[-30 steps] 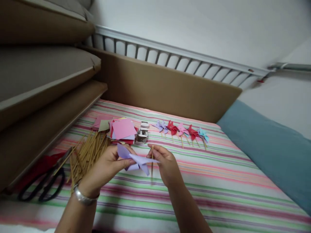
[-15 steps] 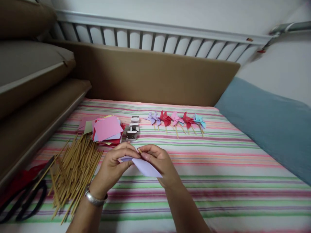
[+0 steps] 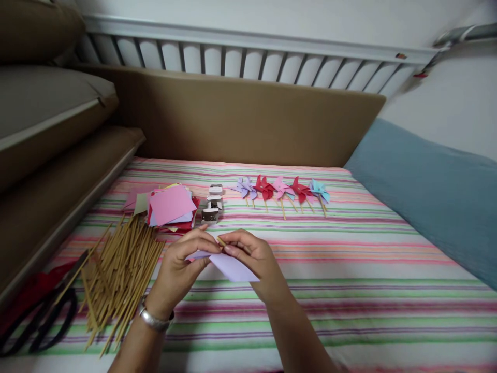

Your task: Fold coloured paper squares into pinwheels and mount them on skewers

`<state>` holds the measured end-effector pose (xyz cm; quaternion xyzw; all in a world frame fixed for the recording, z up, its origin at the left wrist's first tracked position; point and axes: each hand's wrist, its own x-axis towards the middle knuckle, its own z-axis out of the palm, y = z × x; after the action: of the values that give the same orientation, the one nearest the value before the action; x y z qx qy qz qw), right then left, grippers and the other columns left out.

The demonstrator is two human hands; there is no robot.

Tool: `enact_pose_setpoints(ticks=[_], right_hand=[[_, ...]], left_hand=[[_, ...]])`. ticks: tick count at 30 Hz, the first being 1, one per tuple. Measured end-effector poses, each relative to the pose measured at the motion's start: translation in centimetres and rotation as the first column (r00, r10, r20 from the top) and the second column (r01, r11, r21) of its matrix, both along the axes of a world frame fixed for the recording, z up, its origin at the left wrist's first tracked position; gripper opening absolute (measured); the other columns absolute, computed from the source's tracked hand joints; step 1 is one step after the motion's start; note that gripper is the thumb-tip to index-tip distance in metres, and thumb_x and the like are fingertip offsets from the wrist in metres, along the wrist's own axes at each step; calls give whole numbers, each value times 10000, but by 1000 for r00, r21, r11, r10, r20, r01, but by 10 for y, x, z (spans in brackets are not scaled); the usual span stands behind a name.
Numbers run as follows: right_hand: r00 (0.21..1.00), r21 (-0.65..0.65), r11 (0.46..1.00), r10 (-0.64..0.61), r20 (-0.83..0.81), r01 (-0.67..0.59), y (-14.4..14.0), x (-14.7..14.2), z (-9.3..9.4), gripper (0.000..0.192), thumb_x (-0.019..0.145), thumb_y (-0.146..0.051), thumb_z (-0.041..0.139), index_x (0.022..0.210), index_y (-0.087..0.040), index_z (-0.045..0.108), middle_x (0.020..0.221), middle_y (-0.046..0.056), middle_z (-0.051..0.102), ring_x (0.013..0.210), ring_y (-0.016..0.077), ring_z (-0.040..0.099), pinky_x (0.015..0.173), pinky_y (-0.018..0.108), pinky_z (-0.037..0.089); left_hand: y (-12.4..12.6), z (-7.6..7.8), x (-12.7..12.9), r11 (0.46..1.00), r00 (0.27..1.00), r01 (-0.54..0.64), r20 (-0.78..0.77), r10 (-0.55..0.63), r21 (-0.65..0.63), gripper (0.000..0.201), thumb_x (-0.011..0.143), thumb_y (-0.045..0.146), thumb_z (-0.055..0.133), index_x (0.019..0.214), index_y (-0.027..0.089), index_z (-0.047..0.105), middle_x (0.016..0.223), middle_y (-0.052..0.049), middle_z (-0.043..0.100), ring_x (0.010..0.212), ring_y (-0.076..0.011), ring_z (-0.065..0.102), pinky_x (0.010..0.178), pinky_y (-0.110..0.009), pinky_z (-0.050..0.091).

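We've got open striped bedsheet right of our hands, stick pile and scissors blocking left, paper stack and stapler ahead, pinwheel row beyond, brown cushions walling left side

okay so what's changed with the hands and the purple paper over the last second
The hands closed together: the right hand brought its stick to the purple paper in the left hand, and both now pinch it, folded flatter. The finished pinwheels, stick pile and paper stack lie as before.
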<state>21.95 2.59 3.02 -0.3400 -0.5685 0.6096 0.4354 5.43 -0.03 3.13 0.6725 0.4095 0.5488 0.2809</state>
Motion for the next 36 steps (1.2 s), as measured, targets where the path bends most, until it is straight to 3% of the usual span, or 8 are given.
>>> enact_pose_setpoints(ticks=[5,26,36], right_hand=[[999,-55,998,7,-50,-10,-3,-3,1,100,789,-239,621,868,-201,668,836,10,693,788,147,639,708,253,477],[995,69,994,-93,47,90,-4,-7,5,94,763,-284,654,772,-196,688,785,27,638,734,158,621,654,261,490],[994,64,994,-96,45,93,-3,-9,3,85,754,-283,661,778,-207,688,790,28,650,714,157,624,629,265,493]], left_hand=[[0,-1,1,1000,999,-22,23,22,-8,36,743,218,673,762,223,705,762,-34,704,768,-177,643,1009,-445,369],[-1,-5,-1,995,994,-84,60,87,-44,45,730,251,685,724,209,699,757,-38,710,748,-182,642,1007,-462,375],[-2,-3,-2,995,992,-93,76,96,-40,10,718,225,696,722,220,704,741,-21,714,732,-174,653,999,-445,387]])
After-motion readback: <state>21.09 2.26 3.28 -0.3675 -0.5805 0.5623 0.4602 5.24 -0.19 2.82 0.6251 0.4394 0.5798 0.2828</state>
